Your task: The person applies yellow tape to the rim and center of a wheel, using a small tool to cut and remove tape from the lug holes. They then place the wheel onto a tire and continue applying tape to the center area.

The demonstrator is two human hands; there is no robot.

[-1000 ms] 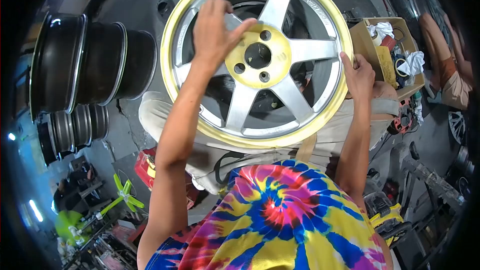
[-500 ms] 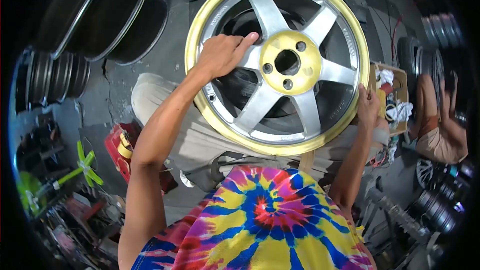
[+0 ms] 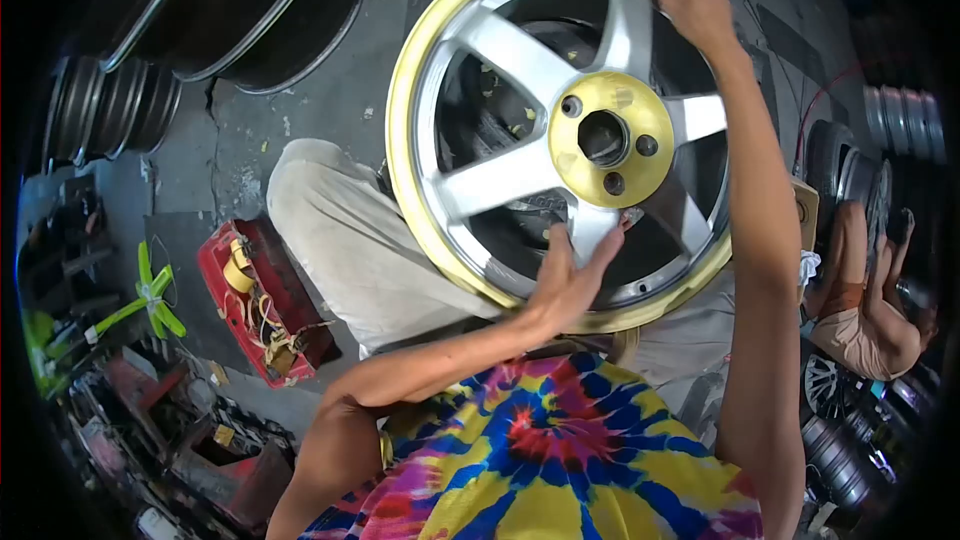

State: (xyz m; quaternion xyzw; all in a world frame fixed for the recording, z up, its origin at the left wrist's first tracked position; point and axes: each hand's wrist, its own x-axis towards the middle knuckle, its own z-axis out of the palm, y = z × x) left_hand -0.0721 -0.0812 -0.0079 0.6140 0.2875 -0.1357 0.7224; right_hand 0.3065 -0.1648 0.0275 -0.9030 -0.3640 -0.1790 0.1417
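Observation:
A car wheel rim (image 3: 500, 185) with grey spokes and a yellow lip and hub face lies tilted over my lap. My left hand (image 3: 572, 285) grips the lower spoke near the hub, thumb on one side and fingers on the other. At the top right, my right hand (image 3: 690, 0) is closed over the outer lip, its fingertips partly hidden behind the edge. The right forearm covers part of the rim's right side. Through the gaps between spokes a dark round shape shows, with small yellow bits on it.
A red toolbox (image 3: 215, 265) with tape rolls stands on the floor to the left. Large dark wheel barrels (image 3: 290, 30) are at the upper left, beside a green fan (image 3: 150, 290). Another person's bare legs (image 3: 850, 270) show at the right, near a tyre (image 3: 825, 155).
The rim has turned counterclockwise. My left hand has gone from the left spoke down to the lower one. My right hand has moved from the right edge up to the top right.

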